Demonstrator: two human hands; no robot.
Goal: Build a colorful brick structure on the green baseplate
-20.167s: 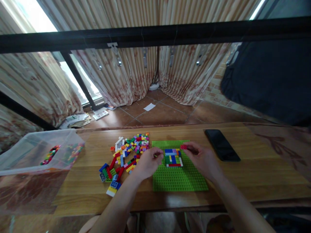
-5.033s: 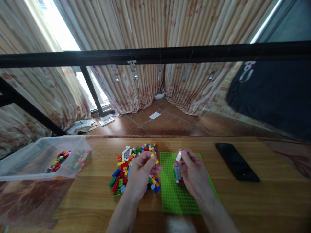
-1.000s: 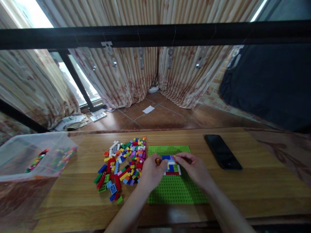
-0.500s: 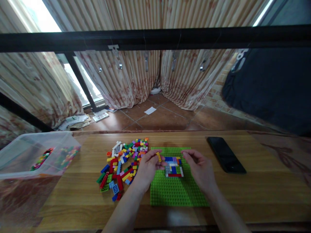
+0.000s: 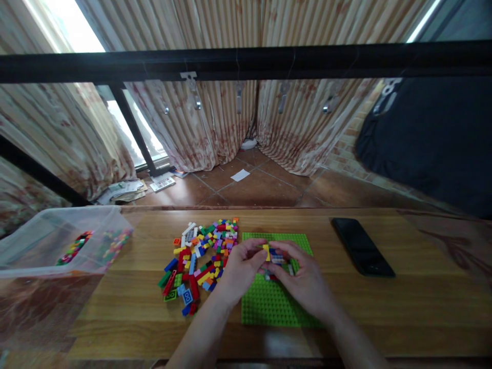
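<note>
A small yellow brick [image 5: 266, 251] is upright between the thumb and fingers of my left hand [image 5: 244, 269]. From the other side, my right hand [image 5: 302, 271] closes in with its thumb and forefinger at the same brick, and the fingertips of both hands meet there. Just beyond and below them is a low build of coloured bricks [image 5: 277, 258], with blue, grey and white parts, on a green baseplate [image 5: 277, 307]. My fingers hide much of this build.
Left of the baseplate lies a pile of loose bricks [image 5: 194, 284] in many colours. A clear plastic bin [image 5: 34, 230] with more pieces stands at the table's left end. To the right, a black phone [image 5: 361, 246] lies on the wooden table [image 5: 126, 307].
My right hand has moved left to meet my left hand over the build. The yellow brick has turned from slanted to upright and shifted right. The view has swung slightly left.
</note>
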